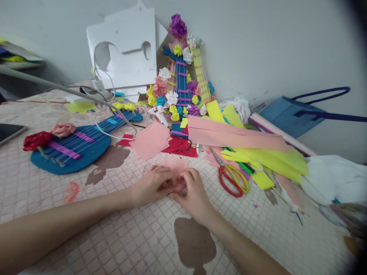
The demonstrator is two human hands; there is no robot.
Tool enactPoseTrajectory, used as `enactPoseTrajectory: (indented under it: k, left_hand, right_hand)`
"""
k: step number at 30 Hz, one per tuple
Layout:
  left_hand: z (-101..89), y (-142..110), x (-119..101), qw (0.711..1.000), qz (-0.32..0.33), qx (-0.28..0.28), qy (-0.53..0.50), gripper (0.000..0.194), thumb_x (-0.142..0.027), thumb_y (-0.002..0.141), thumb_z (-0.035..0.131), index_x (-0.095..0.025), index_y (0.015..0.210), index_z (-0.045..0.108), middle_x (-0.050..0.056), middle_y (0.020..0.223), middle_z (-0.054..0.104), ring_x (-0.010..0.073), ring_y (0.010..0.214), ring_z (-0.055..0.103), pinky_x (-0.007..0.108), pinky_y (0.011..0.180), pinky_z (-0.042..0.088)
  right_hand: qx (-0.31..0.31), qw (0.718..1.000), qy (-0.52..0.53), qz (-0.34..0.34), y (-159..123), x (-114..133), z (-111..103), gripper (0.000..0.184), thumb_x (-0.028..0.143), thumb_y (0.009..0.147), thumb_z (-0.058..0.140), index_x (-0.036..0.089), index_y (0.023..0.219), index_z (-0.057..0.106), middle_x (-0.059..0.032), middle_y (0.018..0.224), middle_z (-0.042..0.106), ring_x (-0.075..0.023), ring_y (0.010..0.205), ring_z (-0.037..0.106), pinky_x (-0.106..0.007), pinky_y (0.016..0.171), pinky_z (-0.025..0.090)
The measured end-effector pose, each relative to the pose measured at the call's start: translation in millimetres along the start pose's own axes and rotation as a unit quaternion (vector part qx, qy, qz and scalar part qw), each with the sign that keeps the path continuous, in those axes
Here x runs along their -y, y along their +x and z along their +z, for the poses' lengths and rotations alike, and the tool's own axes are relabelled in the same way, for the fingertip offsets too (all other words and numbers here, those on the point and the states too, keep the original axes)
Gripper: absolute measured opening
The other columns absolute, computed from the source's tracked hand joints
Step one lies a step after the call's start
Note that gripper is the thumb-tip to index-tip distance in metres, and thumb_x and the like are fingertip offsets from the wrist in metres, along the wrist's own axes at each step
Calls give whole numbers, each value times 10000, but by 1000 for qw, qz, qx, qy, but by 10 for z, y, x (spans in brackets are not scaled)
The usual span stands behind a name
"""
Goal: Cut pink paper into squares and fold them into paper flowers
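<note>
My left hand [151, 185] and my right hand [192, 193] meet at the middle of the table, fingers pinched on a piece of pink paper [175, 165] that sticks up just beyond them. The part between my fingers is hidden. A stack of pink paper squares [149, 141] lies a little farther back. Red and yellow scissors [233, 176] rest on the table to the right of my right hand.
A blue felt guitar [80, 143] with red and pink paper roses lies at left. An upright guitar decorated with paper flowers [179, 80] leans on the wall. Long pink and yellow paper strips [243, 139], a glue gun [157, 112], a blue bag [292, 112] and white cloth [332, 177] fill the right.
</note>
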State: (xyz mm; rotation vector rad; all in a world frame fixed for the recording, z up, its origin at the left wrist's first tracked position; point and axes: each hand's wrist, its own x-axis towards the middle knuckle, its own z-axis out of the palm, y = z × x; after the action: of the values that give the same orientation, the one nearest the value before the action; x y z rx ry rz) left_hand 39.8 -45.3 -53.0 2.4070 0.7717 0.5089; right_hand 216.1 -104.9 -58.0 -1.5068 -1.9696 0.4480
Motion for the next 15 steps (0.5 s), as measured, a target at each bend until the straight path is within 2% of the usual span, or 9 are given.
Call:
enactPoseTrajectory:
  k: [5,11,15]
  left_hand:
    - [-110,9,65,995,52,40,-69,90,-149,830,540,-173,867,618,23,866,619,142,816,571,262,770,419]
    - [-199,3,157,997,31,3,-74,177,-133,776,571,-168,947,604,43,944,615,170,909,572,267,784,448]
    - [-206,5,133,996,16,-39,-77,117,-207,796,590,-159,902,595,43,899,616,168,861,565,275,753,447]
  right_hand:
    - [-2,1000,0,-3,-2,-7,11,360,241,672,769,216,922,510,-60,993,500,-246,962,490,-414,828,440]
    - [-8,1000,-4,-2,-15,-23,14,350,240,675,759,209,912,502,-66,993,501,-246,964,491,-404,822,444]
    - [-7,1000,9,-14,-20,5,-5,316,288,710,735,204,905,501,-67,956,512,-250,973,490,-411,836,437]
